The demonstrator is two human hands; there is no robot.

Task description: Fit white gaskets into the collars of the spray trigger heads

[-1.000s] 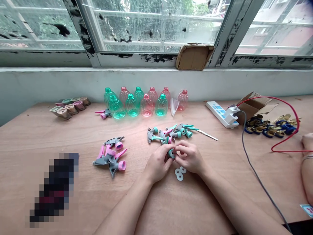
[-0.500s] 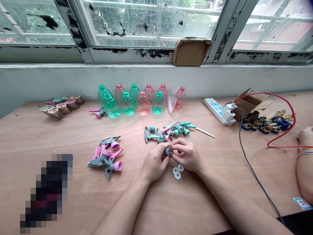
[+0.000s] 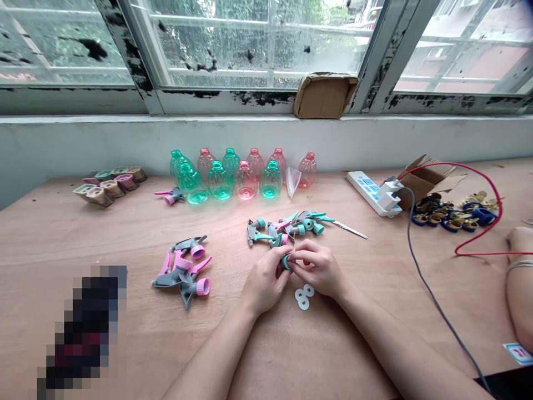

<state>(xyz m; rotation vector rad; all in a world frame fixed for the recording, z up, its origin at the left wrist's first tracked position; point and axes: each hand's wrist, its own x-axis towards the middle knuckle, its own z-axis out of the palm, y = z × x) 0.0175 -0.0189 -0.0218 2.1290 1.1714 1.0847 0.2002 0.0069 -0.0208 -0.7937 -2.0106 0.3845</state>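
My left hand [image 3: 266,280] is closed around a spray trigger head with a teal collar [image 3: 286,261], most of it hidden by my fingers. The fingertips of my right hand [image 3: 318,269] are pinched together at the open end of that collar; whatever lies between them is too small to make out. Just below my hands, several white ring washers [image 3: 303,303] lie flat on the table. Beyond them rests a pile of grey spray heads with teal and pink parts [image 3: 275,229]. More grey-and-pink spray heads [image 3: 183,272] are heaped to the left.
Green and pink clear bottles [image 3: 245,180] stand in rows near the wall, beside a plastic bag [image 3: 292,182]. Scissors [image 3: 347,229] touch the pile. A power strip [image 3: 372,193], grey cable [image 3: 428,294] and another person's arm [image 3: 520,294] are at right. A blurred dark object [image 3: 85,328] lies left.
The view has tipped slightly, so everything sits a little lower in the picture. Both hands stay together at the teal collar, with only slight finger movement.
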